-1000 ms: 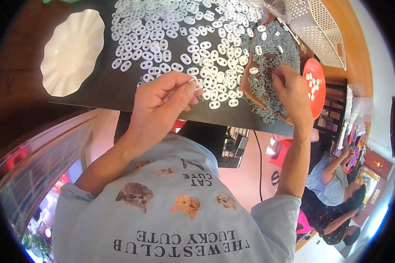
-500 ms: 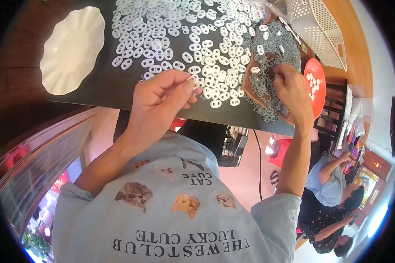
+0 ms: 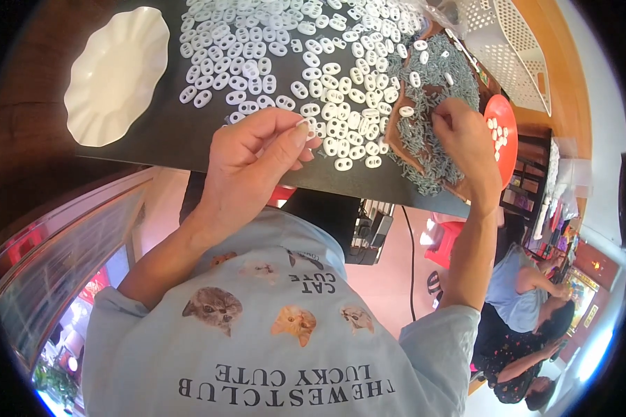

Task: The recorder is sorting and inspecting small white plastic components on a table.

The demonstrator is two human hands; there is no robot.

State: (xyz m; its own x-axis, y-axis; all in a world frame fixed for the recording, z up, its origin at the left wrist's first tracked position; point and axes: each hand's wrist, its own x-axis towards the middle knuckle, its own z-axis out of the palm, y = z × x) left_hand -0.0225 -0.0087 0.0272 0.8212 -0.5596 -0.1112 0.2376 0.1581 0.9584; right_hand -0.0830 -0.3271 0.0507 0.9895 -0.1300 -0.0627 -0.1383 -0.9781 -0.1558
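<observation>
My left hand (image 3: pixel 254 156) rests at the near edge of a black board (image 3: pixel 153 132) and pinches one small white two-hole plastic piece (image 3: pixel 304 125) between thumb and fingertips. Many like white pieces (image 3: pixel 306 48) lie spread over the board. My right hand (image 3: pixel 466 142) has its fingertips curled down into a heap of small grey metal parts (image 3: pixel 431 90) on a brown tray at the board's right end; whether it grips any is hidden.
A white scalloped plate (image 3: pixel 115 73) lies on the board's left. A red dish (image 3: pixel 504 132) with a few white pieces sits right of the grey heap. A white perforated basket (image 3: pixel 511 48) stands behind it. Other people sit at lower right (image 3: pixel 528 299).
My left hand has stayed near the board's edge with the white piece. My right hand has shifted slightly within the grey heap.
</observation>
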